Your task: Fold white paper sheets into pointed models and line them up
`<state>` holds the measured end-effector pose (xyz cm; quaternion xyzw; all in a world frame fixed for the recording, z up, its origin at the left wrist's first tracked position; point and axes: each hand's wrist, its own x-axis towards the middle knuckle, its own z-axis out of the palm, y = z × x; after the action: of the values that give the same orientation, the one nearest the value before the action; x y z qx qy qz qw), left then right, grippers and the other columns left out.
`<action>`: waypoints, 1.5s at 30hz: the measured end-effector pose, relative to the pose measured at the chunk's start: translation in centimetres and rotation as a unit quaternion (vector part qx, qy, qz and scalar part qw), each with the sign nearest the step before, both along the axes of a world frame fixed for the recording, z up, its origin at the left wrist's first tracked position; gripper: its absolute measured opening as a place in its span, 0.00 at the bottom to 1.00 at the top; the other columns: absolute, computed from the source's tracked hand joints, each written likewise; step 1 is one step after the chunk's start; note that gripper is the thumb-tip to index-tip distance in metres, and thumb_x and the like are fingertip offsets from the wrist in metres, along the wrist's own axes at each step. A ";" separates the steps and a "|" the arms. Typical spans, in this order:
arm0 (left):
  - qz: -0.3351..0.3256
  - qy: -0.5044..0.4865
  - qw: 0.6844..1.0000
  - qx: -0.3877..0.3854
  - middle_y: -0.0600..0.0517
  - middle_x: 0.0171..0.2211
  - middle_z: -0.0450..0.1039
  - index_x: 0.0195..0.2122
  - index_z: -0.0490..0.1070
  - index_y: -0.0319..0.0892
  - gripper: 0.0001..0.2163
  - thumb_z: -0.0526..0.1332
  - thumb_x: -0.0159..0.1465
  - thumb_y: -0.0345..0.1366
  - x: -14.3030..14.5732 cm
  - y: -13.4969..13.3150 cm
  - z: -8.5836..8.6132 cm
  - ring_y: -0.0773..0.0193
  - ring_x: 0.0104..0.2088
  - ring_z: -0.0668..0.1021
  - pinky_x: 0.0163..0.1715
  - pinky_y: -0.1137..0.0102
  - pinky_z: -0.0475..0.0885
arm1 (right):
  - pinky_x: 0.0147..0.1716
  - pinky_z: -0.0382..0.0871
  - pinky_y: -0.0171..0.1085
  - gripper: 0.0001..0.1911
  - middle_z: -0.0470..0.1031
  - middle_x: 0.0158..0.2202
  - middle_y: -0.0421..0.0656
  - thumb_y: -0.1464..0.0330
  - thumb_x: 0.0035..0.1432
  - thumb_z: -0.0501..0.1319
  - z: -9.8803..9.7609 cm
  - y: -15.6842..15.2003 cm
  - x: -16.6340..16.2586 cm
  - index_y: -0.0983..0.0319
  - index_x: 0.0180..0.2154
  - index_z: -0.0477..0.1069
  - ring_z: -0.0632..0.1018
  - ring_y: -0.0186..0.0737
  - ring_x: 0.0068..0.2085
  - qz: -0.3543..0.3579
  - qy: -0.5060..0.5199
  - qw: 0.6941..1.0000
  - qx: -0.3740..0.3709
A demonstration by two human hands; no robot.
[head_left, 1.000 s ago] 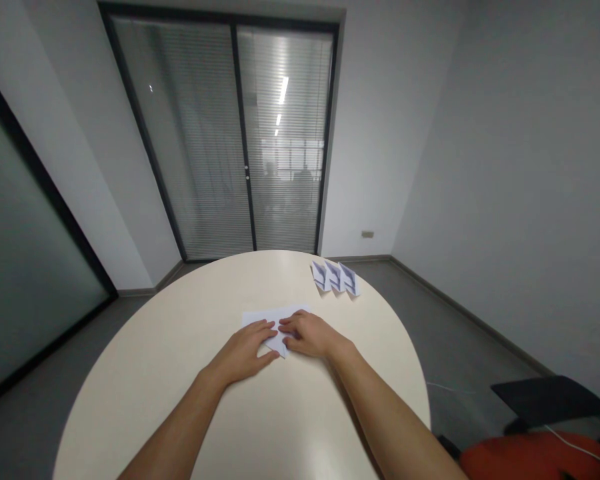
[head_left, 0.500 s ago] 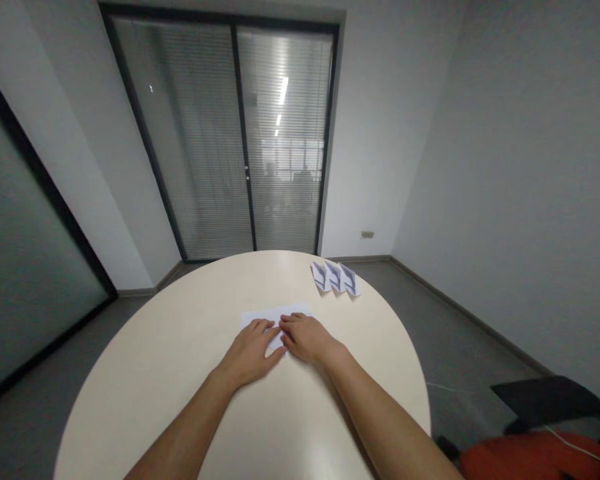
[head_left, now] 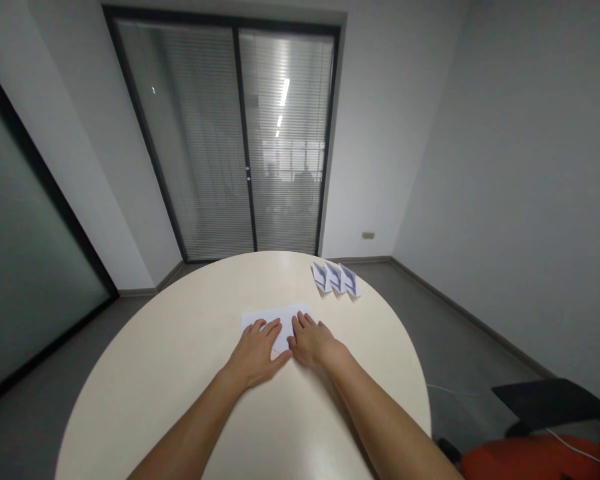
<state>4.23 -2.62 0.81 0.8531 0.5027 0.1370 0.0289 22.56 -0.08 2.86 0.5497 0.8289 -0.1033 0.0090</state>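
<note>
Round table (head_left: 155,373): left hand (head_left: 256,353), right hand (head_left: 313,343) palm-down on white paper (head_left: 287,317), each grip released.

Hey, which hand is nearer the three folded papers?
Right. The right hand is on the near side of the folded papers, slightly left; the left hand is also on the near side, farther left.

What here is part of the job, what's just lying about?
Part of the job:
- white paper, under left hand and right hand
- round table beneath it

Lying about:
- three folded papers, untouched, possibly related
- red chair seat, right of the table
</note>
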 end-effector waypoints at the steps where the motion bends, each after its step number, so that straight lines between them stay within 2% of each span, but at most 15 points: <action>1: -0.001 0.001 1.000 -0.002 0.45 0.66 0.64 0.64 0.65 0.42 0.29 0.53 0.67 0.54 0.0 0.0 0.1 0.43 0.63 0.66 0.63 0.50 0.60 | 0.63 0.55 0.63 0.33 0.48 0.72 0.60 0.60 0.69 0.47 -0.1 0.1 0.1 0.68 0.70 0.52 0.53 0.61 0.71 -0.013 -0.007 1.000 -0.011; 10: -0.011 -0.001 1.000 -0.018 0.47 0.69 0.60 0.65 0.64 0.44 0.32 0.57 0.65 0.57 -0.8 0.0 -0.3 0.39 0.65 0.63 0.65 0.48 0.58 | 0.65 0.52 0.59 0.34 0.46 0.72 0.61 0.61 0.69 0.46 0.1 0.8 0.9 0.72 0.70 0.51 0.52 0.60 0.71 -0.056 -0.017 0.998 -0.018; 13: -0.008 0.000 1.000 -0.018 0.47 0.69 0.60 0.66 0.64 0.43 0.32 0.55 0.66 0.56 -0.8 0.0 -0.3 0.40 0.65 0.63 0.65 0.48 0.57 | 0.65 0.52 0.61 0.34 0.48 0.71 0.63 0.61 0.69 0.47 0.3 0.4 0.8 0.73 0.69 0.52 0.53 0.62 0.71 -0.065 -0.021 0.998 -0.002; 16: -0.006 -0.007 1.000 -0.017 0.47 0.68 0.61 0.65 0.65 0.44 0.30 0.54 0.67 0.55 -0.7 0.0 -0.1 0.41 0.65 0.64 0.64 0.48 0.58 | 0.66 0.50 0.60 0.34 0.52 0.69 0.68 0.62 0.69 0.46 0.4 0.0 0.8 0.77 0.68 0.54 0.53 0.64 0.71 -0.060 -0.028 0.997 0.031; 19: -0.007 -0.014 1.000 -0.011 0.47 0.67 0.63 0.64 0.66 0.45 0.29 0.54 0.67 0.55 -0.8 0.1 -0.2 0.43 0.64 0.65 0.63 0.49 0.60 | 0.67 0.48 0.59 0.32 0.50 0.70 0.63 0.64 0.69 0.46 0.2 0.3 1.2 0.76 0.68 0.55 0.51 0.63 0.71 -0.008 -0.020 0.999 0.049; 23: -0.001 -0.022 1.000 0.000 0.48 0.66 0.64 0.62 0.68 0.45 0.27 0.54 0.68 0.54 -1.2 0.7 -0.6 0.44 0.62 0.67 0.62 0.50 0.61 | 0.68 0.47 0.59 0.30 0.52 0.71 0.53 0.67 0.67 0.48 -0.6 1.5 2.2 0.66 0.68 0.57 0.53 0.57 0.71 0.110 0.054 0.992 0.028; 26: -0.004 -0.036 0.999 0.002 0.48 0.66 0.65 0.62 0.69 0.46 0.26 0.52 0.69 0.53 -1.7 1.1 -1.0 0.46 0.62 0.68 0.62 0.51 0.61 | 0.67 0.51 0.56 0.33 0.55 0.70 0.54 0.69 0.61 0.53 -1.4 2.2 2.5 0.64 0.68 0.59 0.58 0.54 0.70 0.166 0.106 0.980 0.011; 29: -0.009 -0.052 0.999 0.000 0.48 0.65 0.67 0.62 0.69 0.47 0.24 0.49 0.72 0.52 -2.1 1.3 -1.2 0.49 0.61 0.68 0.62 0.53 0.62 | 0.65 0.55 0.53 0.29 0.62 0.67 0.55 0.67 0.60 0.57 -1.7 2.6 2.4 0.63 0.63 0.67 0.63 0.53 0.68 0.194 0.137 0.971 0.040; 32: -0.009 -0.063 0.998 0.002 0.48 0.64 0.68 0.60 0.71 0.47 0.23 0.48 0.72 0.50 -2.3 1.4 -1.1 0.51 0.60 0.69 0.62 0.53 0.62 | 0.62 0.60 0.48 0.24 0.69 0.63 0.54 0.68 0.63 0.55 -1.6 2.7 2.4 0.63 0.59 0.72 0.70 0.50 0.63 0.191 0.150 0.967 0.079; 37: -0.023 -0.082 0.996 0.017 0.48 0.61 0.72 0.57 0.74 0.46 0.20 0.55 0.70 0.48 -2.7 1.5 -1.2 0.52 0.59 0.72 0.61 0.55 0.64 | 0.57 0.66 0.42 0.20 0.74 0.59 0.50 0.69 0.63 0.56 -1.5 3.1 2.8 0.61 0.54 0.77 0.75 0.47 0.58 0.157 0.155 0.971 0.097; 40: -0.010 -0.094 0.995 0.015 0.47 0.58 0.74 0.55 0.75 0.44 0.17 0.59 0.67 0.42 -3.1 1.8 -1.5 0.53 0.58 0.74 0.60 0.59 0.67 | 0.56 0.67 0.39 0.19 0.76 0.57 0.47 0.69 0.63 0.57 -1.8 3.4 3.2 0.59 0.53 0.78 0.76 0.46 0.57 0.127 0.161 0.973 0.102; 43: 0.013 -0.105 0.994 0.001 0.47 0.56 0.76 0.52 0.77 0.44 0.15 0.58 0.66 0.35 -3.7 2.1 -1.7 0.56 0.56 0.76 0.59 0.62 0.68 | 0.55 0.66 0.37 0.17 0.78 0.55 0.46 0.69 0.64 0.57 -1.9 3.6 3.3 0.58 0.51 0.79 0.77 0.44 0.56 0.103 0.164 0.975 0.109; 45: 0.030 -0.110 0.994 0.000 0.48 0.54 0.77 0.50 0.77 0.45 0.14 0.58 0.66 0.34 -4.0 2.2 -1.7 0.57 0.55 0.77 0.57 0.63 0.69 | 0.54 0.66 0.36 0.16 0.79 0.53 0.46 0.69 0.65 0.57 -1.7 3.6 3.3 0.58 0.49 0.79 0.77 0.44 0.55 0.088 0.163 0.976 0.115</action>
<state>0.24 -0.43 -0.90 0.8173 0.5220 0.2307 0.0795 25.88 3.48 1.12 0.4475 0.8708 -0.0940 -0.1805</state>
